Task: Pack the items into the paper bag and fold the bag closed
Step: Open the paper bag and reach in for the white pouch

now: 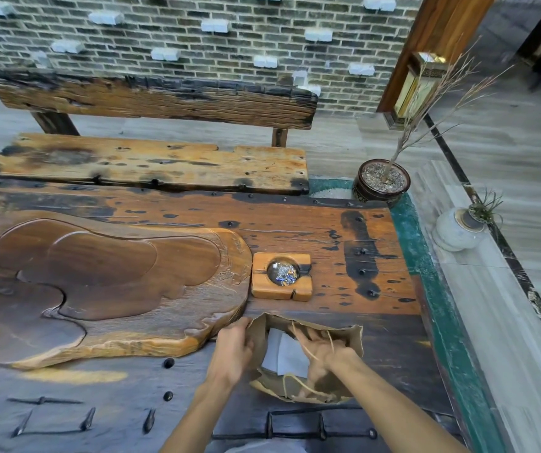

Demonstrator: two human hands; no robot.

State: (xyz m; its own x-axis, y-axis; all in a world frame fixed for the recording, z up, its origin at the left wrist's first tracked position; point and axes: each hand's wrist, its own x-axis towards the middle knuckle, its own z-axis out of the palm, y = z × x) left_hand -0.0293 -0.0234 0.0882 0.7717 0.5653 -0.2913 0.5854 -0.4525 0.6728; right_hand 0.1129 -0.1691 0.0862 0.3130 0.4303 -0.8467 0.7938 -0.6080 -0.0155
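A brown paper bag [347, 338] stands open on the dark wooden table [295, 230], near its front edge. White items [283, 353] lie inside it. My left hand [234, 346] grips the bag's left rim and holds the mouth apart. My right hand [323, 353] reaches down into the bag next to the white items, its fingers spread; the bag's thin string handles cross over it. Whether the right hand holds anything is hidden by the bag.
A large carved wooden tea tray [105, 282] fills the table's left. A small wooden ashtray [282, 276] sits just behind the bag. A bench [151, 161] stands behind the table. A potted twig plant [381, 181] and a white vase [456, 230] stand at the right.
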